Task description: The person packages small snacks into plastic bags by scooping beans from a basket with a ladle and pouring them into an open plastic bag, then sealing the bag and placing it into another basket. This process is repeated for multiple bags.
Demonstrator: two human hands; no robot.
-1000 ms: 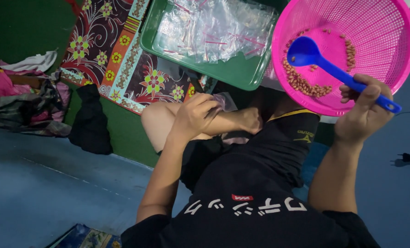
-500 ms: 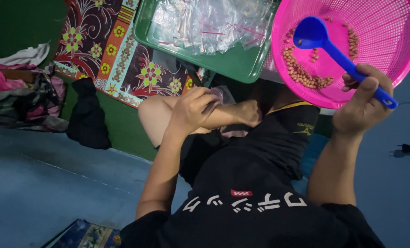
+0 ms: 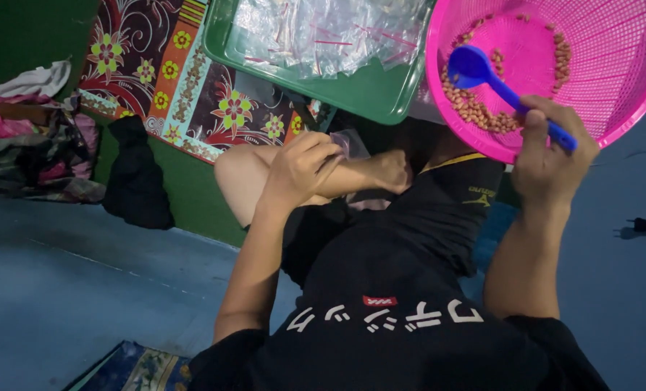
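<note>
Gripping smooth blue plastic scoop (image 3: pixel 493 81), right hand (image 3: pixel 551 148).

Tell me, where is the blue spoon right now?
In the head view, the blue spoon is at the upper right, held by the right hand, with its scoop down among the peanuts inside the pink basket.

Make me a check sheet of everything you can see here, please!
Surface: blue floor with a flowered mat.
Job's things: pink basket holding nuts; blue scoop in the nuts; small clear bag.
Clutter: green tray of clear bags; pile of clothes; dark cloth.
Grips: right hand shut on the scoop handle; left hand at the small clear bag, hold unclear.
Cables: black plug with its cord on the floor.
Surroundings: dark green wall.
</note>
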